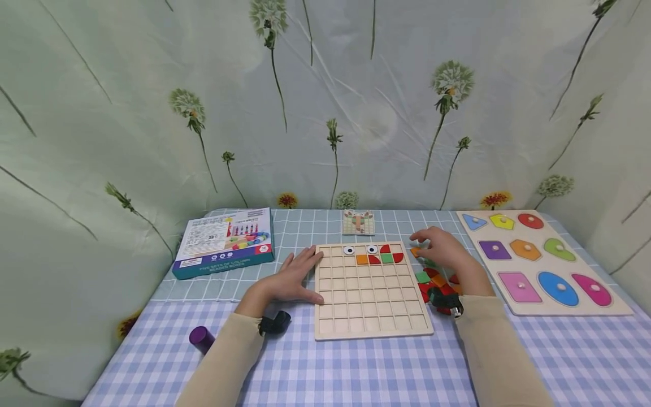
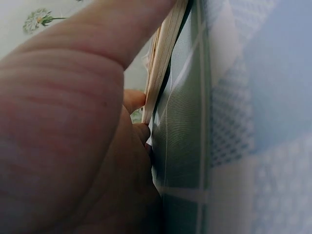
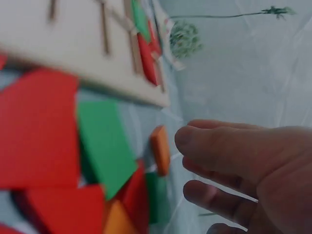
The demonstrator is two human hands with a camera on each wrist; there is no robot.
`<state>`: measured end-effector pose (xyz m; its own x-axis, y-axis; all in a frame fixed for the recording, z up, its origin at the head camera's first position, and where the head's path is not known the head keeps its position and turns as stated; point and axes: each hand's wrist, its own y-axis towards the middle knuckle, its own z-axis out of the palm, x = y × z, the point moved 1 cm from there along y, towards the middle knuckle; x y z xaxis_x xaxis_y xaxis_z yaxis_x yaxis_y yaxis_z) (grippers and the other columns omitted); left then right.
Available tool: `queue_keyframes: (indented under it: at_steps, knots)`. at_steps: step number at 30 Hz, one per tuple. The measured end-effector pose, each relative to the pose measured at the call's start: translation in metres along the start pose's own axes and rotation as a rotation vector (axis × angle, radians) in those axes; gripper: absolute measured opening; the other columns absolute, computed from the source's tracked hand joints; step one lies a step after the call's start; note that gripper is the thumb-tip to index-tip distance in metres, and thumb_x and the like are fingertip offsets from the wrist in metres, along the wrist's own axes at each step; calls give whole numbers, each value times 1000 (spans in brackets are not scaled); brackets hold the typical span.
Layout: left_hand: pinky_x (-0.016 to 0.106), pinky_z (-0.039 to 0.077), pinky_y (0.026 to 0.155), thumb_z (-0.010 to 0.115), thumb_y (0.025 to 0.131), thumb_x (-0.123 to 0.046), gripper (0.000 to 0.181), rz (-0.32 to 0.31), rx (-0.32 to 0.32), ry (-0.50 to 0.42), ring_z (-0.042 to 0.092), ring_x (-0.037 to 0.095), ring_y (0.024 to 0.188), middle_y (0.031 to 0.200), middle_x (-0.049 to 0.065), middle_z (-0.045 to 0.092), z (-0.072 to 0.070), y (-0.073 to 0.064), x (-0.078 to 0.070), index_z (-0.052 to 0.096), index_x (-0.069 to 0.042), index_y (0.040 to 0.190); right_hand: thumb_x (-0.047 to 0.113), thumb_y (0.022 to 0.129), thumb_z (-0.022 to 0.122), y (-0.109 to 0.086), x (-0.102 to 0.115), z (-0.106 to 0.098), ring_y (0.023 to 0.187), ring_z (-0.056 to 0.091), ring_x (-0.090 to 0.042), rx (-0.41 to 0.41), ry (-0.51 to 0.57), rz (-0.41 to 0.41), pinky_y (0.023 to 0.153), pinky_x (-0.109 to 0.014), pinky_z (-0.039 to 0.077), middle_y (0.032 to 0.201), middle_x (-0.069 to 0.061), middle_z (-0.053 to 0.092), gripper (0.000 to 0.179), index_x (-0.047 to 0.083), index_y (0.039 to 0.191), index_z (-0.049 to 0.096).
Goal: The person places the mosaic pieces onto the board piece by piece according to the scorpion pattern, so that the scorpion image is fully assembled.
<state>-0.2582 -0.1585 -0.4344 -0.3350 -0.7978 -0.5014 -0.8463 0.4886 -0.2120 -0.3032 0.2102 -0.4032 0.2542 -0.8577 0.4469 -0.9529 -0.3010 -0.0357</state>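
Note:
A square wooden grid board lies at the middle of the table. In its upper rows sit two eye tiles, an orange square, a green square and several red rounded pieces. My left hand rests along the board's left edge, fingers and thumb spread against it. My right hand hovers beyond the board's upper right corner, its fingers loosely bent with nothing between them. Close by its fingertips is a loose orange piece. Below that hand lies a pile of red, orange and green pieces.
A small pattern card lies behind the board. At the back left is a bead-set box, with a purple cylinder beside my left forearm. A knobbed shape puzzle takes up the right side.

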Motion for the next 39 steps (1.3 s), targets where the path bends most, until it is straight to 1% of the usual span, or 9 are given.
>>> queue_keyframes:
  at_steps: [4, 10, 16, 23, 26, 29, 34, 37, 39]
  knots:
    - [54, -6, 127, 80, 77, -58, 113, -4, 0, -5, -3, 26, 159, 171, 5, 2, 1, 1, -1, 17, -18, 162, 13, 93, 67, 1, -8, 5, 107, 58, -38, 16, 2, 11, 94, -55, 53, 124, -24, 60, 36, 6, 128, 65]
    - [54, -6, 127, 79, 77, -57, 112, 2, 1, -8, -4, 25, 159, 171, 5, 2, 1, 0, -2, 17, -18, 162, 10, 93, 66, 0, -12, 9, 114, 54, -40, 21, 25, 32, 101, -59, 48, 128, -24, 57, 32, 8, 125, 68]
    - [53, -6, 127, 79, 78, -56, 111, 10, -3, -3, -3, 25, 159, 171, 5, 2, 1, 0, -2, 17, -18, 162, 11, 92, 68, -3, -16, 6, 114, 55, -42, 33, 63, 29, 99, -57, 51, 127, -23, 56, 34, 8, 126, 67]
    - [53, -6, 127, 79, 78, -57, 111, 7, -8, 0, -3, 25, 159, 171, 5, 2, 1, 1, -2, 18, -18, 162, 15, 90, 72, -9, -22, 0, 118, 56, -43, 90, 109, 47, 96, -56, 53, 130, -22, 55, 43, 9, 131, 63]
    - [54, -6, 127, 79, 78, -56, 110, 4, -9, 2, -3, 25, 159, 171, 5, 2, 1, 1, -2, 18, -18, 162, 14, 88, 73, -10, -22, -2, 120, 55, -44, 118, 116, 40, 96, -56, 53, 132, -22, 55, 44, 9, 131, 63]
    - [54, -6, 127, 79, 78, -56, 110, 3, -11, 4, -3, 25, 159, 171, 5, 2, 1, 0, -2, 18, -18, 162, 12, 88, 73, -12, -21, -4, 123, 53, -45, 147, 129, 24, 98, -57, 53, 134, -23, 54, 38, 11, 126, 66]
    - [54, -6, 127, 79, 78, -56, 109, 6, -17, 9, -2, 25, 159, 171, 6, 3, 0, -1, -2, 19, -18, 161, 12, 87, 73, -17, -23, -10, 123, 52, -44, 206, 135, -13, 100, -57, 50, 138, -23, 51, 22, 16, 109, 74]
    - [54, -6, 127, 79, 78, -56, 109, 8, -16, 7, -2, 25, 159, 171, 6, 3, 0, -2, -2, 19, -18, 161, 12, 85, 76, -19, -26, -12, 122, 49, -45, 244, 141, -16, 98, -56, 52, 139, -24, 46, 20, 19, 104, 75]
    - [54, -6, 127, 79, 78, -56, 109, 9, -17, 5, -2, 25, 159, 171, 6, 3, 0, -2, -2, 19, -18, 161, 12, 85, 76, -20, -28, -11, 122, 47, -46, 256, 154, -10, 97, -55, 52, 138, -23, 44, 19, 19, 103, 75]
